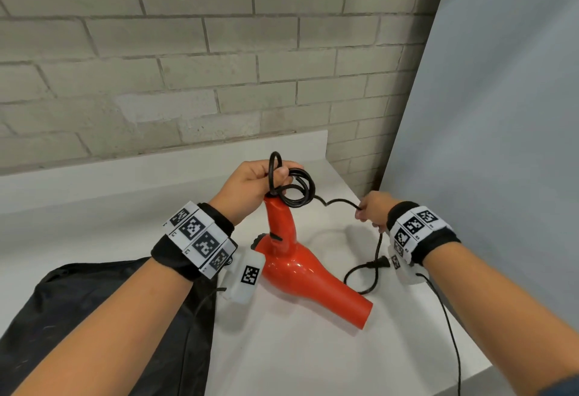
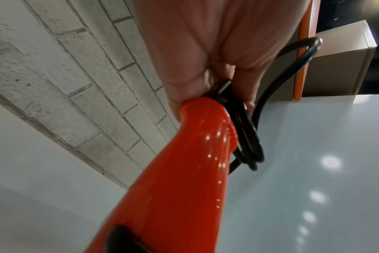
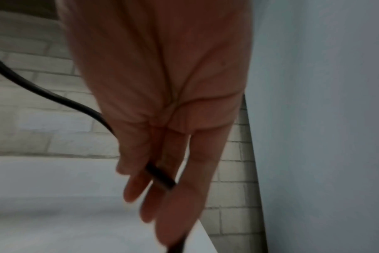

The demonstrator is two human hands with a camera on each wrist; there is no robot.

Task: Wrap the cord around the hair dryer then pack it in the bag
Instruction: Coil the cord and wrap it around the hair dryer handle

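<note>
A glossy red hair dryer (image 1: pixel 300 273) is held above the white counter (image 1: pixel 294 351), nozzle toward me and handle tip up. My left hand (image 1: pixel 253 185) grips the handle tip (image 2: pixel 201 116) together with a few black cord coils (image 1: pixel 294 190), which hang beside the handle (image 2: pixel 247 137). From the coils the cord runs right to my right hand (image 1: pixel 371 211), which pinches the cord (image 3: pixel 160 176) between its fingers. Below that hand the cord drops in a loop with the plug (image 1: pixel 380 262) near my wrist. A black bag (image 1: pixel 103 317) lies flat at the lower left.
A pale brick wall (image 1: pixel 188 66) backs the counter, and a smooth grey panel (image 1: pixel 501 113) stands close on the right. The counter's right edge (image 1: pixel 488 367) runs near my right forearm. A thin black wire (image 1: pixel 451 333) trails from my right wrist device.
</note>
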